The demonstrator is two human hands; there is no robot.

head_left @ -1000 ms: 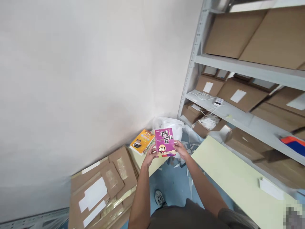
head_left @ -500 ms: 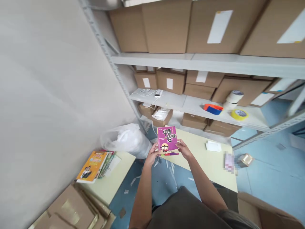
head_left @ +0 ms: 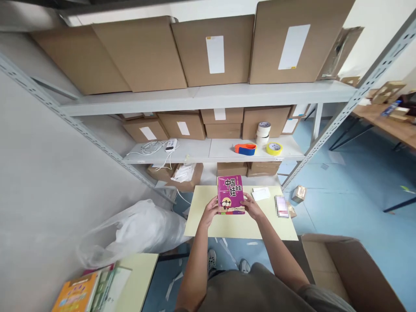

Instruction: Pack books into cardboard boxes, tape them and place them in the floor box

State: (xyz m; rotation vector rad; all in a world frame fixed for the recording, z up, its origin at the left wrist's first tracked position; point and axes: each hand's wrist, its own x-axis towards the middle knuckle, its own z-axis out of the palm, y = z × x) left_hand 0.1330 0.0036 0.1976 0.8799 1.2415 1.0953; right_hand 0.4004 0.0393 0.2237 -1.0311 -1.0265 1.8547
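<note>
Between my two hands is a purple book [head_left: 231,195] with large Chinese characters and two cartoon figures on its cover, held up over the pale yellow table [head_left: 208,225]. My left hand [head_left: 210,211] grips its lower left edge, the fingers mostly hidden behind it. On the lower right edge my right hand [head_left: 252,207] is closed the same way. White papers [head_left: 261,193] lie on the table just beyond my right hand. Farther right on the tabletop is a flat pinkish item [head_left: 281,206], blurred out in the picture.
A metal shelf rack [head_left: 208,97] with cardboard boxes stands ahead; a tape dispenser [head_left: 245,149] and yellow tape [head_left: 274,148] sit on its middle shelf. At left are a full plastic bag [head_left: 143,229] and stacked books [head_left: 78,292]. An open carton [head_left: 354,268] stands at right.
My view has swung to the right, bringing the table and book in front of the shelves. Both hands still hold the book. The stacked books and bag now appear farther left.
</note>
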